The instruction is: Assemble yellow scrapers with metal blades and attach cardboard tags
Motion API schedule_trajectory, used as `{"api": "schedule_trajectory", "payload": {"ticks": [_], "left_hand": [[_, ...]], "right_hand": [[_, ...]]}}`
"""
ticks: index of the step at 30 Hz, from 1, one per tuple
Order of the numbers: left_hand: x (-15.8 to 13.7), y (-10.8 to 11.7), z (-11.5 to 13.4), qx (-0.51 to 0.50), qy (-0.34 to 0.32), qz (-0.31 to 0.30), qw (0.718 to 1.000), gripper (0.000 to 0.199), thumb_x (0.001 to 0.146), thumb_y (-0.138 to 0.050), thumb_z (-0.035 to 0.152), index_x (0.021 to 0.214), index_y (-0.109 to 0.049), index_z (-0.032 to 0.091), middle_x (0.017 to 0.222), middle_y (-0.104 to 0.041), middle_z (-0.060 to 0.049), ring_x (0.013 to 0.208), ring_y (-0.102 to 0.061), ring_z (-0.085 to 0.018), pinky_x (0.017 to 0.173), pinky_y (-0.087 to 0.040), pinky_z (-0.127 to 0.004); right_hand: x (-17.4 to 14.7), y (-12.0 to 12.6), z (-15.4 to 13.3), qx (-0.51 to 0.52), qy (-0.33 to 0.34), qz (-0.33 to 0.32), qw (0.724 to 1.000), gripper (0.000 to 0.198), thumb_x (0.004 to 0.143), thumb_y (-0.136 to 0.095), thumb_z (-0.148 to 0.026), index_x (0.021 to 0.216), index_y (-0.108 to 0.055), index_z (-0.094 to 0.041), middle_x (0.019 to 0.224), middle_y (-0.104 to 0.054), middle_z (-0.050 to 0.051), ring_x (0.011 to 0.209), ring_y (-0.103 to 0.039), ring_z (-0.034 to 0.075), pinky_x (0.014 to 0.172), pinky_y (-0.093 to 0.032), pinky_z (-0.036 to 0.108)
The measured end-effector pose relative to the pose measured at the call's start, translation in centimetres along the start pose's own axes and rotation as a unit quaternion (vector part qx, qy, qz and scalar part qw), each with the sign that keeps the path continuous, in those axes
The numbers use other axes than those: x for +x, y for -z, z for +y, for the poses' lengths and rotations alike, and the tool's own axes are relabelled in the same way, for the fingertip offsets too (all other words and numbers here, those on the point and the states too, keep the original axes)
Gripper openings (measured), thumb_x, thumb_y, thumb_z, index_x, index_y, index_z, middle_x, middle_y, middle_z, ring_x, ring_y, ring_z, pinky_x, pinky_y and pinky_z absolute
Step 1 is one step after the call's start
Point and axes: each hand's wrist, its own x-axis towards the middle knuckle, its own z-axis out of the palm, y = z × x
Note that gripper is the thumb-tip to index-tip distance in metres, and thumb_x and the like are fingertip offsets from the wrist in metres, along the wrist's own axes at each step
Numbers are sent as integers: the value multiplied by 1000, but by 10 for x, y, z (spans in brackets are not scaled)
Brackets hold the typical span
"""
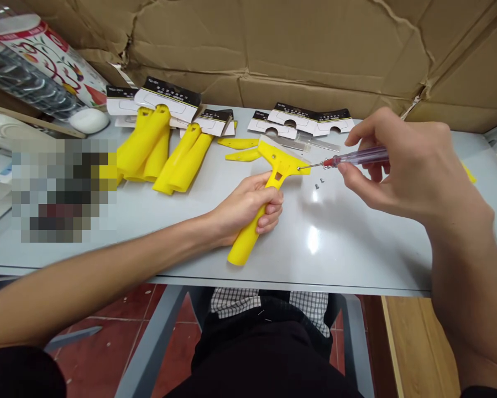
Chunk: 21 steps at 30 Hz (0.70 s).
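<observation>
My left hand [256,204] is wrapped round the handle of a yellow scraper [244,243], whose wide head points away from me. In my right hand [401,160] is a screwdriver [364,156] with a clear purple handle and a red collar. Its tip meets a screw at the right end of the scraper head. Loose screws [319,183] lie on the table just below the screwdriver shaft. Beyond the head rest two yellow blade-holder strips [242,157] and flat metal blades [320,142].
Yellow scraper handles [184,160] lie in a group at the left, by black-and-white header cards [167,99]. More cards [293,117] are at the back. A cardboard wall [293,50] closes off the far side. A water bottle [28,77] and a blurred-out patch are at the left.
</observation>
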Motion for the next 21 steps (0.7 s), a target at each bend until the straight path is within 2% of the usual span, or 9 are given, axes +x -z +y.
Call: {"api": "schedule_trajectory", "payload": {"ticks": [2,4,7,11,14,18,21], "left_hand": [[0,0,0,2,0,0,1000,26,78,-65,9,82,-44,24,58,-48,8,37,-38,-6,36,-30,-20],[0,-1,1,3,-1,1,1000,27,78,-65,9,82,-43,24,58,-48,8,36,-39,-6,36,-30,-20],[0,-2,1,6,-2,-1,1000,26,79,-65,10,82,-43,24,57,-48,9,36,-39,-6,37,-30,-20],[0,-4,2,6,-8,-7,1000,26,78,-64,9,81,-43,24,55,-48,9,36,-39,-6,36,-31,-20],[0,-3,2,5,-8,-3,1000,26,79,-64,9,80,-43,24,55,-48,8,36,-38,-6,36,-30,-20],[0,-3,1,8,-5,-5,1000,27,78,-64,8,80,-42,24,55,-47,8,36,-38,-6,37,-29,-21],[0,-3,2,5,-7,-4,1000,27,79,-64,8,80,-42,24,55,-47,8,36,-38,-6,37,-29,-21]], "right_hand": [[0,1,-1,20,11,0,1000,16,96,-71,-34,111,-68,-30,82,-76,0,68,-71,25,68,-48,41],[0,1,-1,17,23,10,1000,10,97,-73,-34,104,-68,-30,78,-75,-1,67,-71,25,66,-48,41],[1,2,-4,-8,20,22,1000,11,98,-72,-37,95,-66,-28,69,-71,-2,60,-68,23,62,-45,40],[3,3,-8,0,29,21,999,13,94,-73,-33,101,-66,-26,64,-66,-3,51,-59,20,59,-41,39],[3,2,-8,6,23,19,1000,5,96,-68,-31,95,-66,-27,65,-67,-3,52,-57,19,60,-42,37],[2,-3,-5,-36,4,46,998,20,101,-66,-42,87,-65,-27,56,-60,-3,50,-52,19,59,-36,37],[2,-3,-4,-40,5,37,998,20,101,-66,-43,89,-65,-27,54,-53,-3,49,-51,19,59,-34,37]]}}
